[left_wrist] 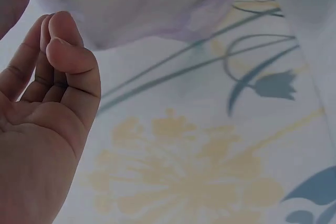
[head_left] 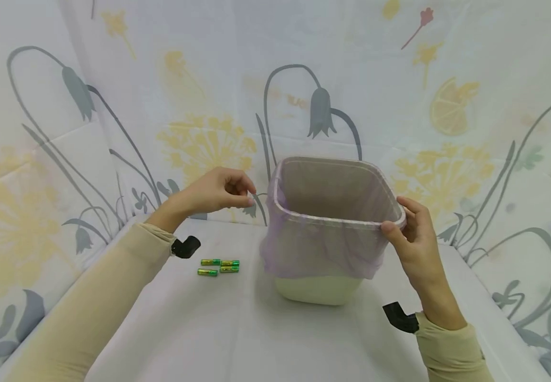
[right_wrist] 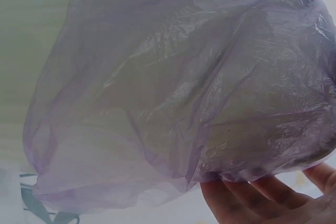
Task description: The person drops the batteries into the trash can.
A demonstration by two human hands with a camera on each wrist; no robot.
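A pale green bin (head_left: 318, 289) stands on the white table, lined with a thin purple bag (head_left: 318, 249) folded down over its rim. My right hand (head_left: 396, 220) grips the rim at the bin's near right corner, thumb on the front and fingers on the side. The right wrist view shows the hanging bag (right_wrist: 173, 93) close up, with my fingertips (right_wrist: 262, 192) under its lower edge. My left hand (head_left: 246, 195) hovers just left of the bin's rim with its fingers curled; in the left wrist view the fingers (left_wrist: 58, 51) hold nothing.
Three green batteries (head_left: 219, 266) lie on the table (head_left: 237, 329) left of the bin, below my left wrist. Flower-printed cloth walls (head_left: 199, 138) close in the table at the back and on both sides.
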